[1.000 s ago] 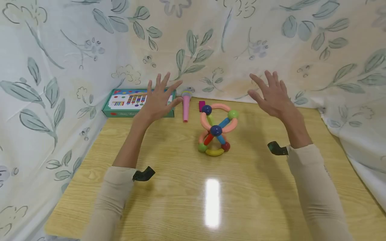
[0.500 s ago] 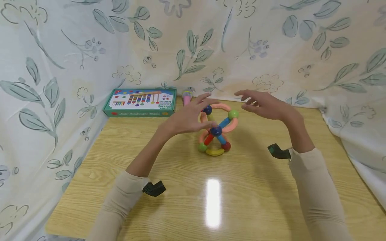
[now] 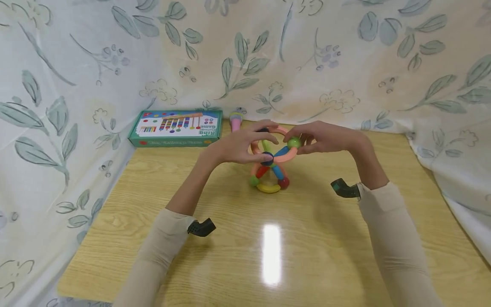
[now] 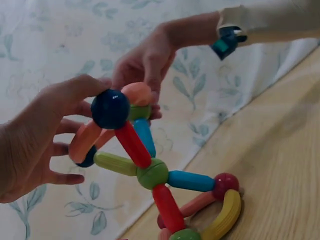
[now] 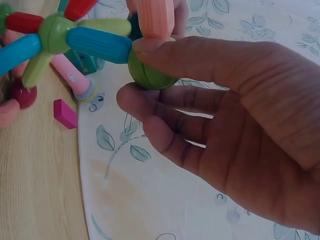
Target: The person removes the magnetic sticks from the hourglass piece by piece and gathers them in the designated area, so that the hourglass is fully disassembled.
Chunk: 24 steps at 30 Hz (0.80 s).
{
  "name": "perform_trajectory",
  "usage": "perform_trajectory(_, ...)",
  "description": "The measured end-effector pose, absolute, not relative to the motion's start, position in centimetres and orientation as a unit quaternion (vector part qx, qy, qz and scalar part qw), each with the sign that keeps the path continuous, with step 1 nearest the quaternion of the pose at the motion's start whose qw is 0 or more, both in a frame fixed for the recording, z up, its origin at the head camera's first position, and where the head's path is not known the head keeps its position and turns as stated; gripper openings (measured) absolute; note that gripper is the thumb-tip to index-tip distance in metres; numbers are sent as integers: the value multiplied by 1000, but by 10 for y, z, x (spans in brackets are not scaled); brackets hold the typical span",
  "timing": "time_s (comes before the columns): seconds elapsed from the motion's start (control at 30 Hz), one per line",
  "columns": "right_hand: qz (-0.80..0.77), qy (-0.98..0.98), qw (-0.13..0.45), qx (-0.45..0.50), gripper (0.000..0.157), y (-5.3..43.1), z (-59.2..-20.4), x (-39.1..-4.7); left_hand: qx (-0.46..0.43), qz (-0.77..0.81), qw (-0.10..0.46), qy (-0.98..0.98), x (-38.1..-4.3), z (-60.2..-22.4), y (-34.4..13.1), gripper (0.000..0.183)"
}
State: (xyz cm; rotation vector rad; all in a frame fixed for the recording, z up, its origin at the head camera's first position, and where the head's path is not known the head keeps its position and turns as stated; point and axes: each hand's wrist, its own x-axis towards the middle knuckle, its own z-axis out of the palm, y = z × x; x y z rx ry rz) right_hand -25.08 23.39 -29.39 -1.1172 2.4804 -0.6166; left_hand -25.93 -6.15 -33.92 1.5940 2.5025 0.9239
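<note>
A magnetic ball-and-stick toy of coloured rods and balls stands on the table between both hands. My left hand is at its upper left, the thumb on a dark blue ball and the fingers spread around the curved peach rods. From the right, my right hand pinches the upper green ball between thumb and fingers. A peach rod adjoins that ball. The toy's base, with a yellow curved rod and a red ball, appears low, near the tabletop.
A green Ring Challenge Game box lies at the back left. Beside it is a pink toy microphone, partly behind the left hand. A magenta block lies near the table's back edge. Floral cloth hangs behind the table.
Both hands have come inward and down from raised, spread positions. The left thumb now rests on the dark blue ball, and the right hand has taken hold of the green ball.
</note>
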Motion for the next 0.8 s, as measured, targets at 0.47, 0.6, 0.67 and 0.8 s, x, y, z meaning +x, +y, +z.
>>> perform_trajectory(0.47, -195, 871, 181, -412, 31, 221, -291, -261, 535, 283, -100, 790, -261, -360, -49, 41)
perform_trajectory(0.6, -200, 866, 185, -419, 29, 222, -291, -262, 533, 268, -118, 794, -261, -363, -47, 36)
perform_trajectory(0.67, -205, 865, 183, -420, 27, 221, -293, -263, 535, 262, -119, 794, -262, -365, -47, 34)
perform_trajectory(0.8, -221, 859, 171, -429, 22, 222, -298, -262, 543, 254, -122, 791, -261, -367, -46, 30)
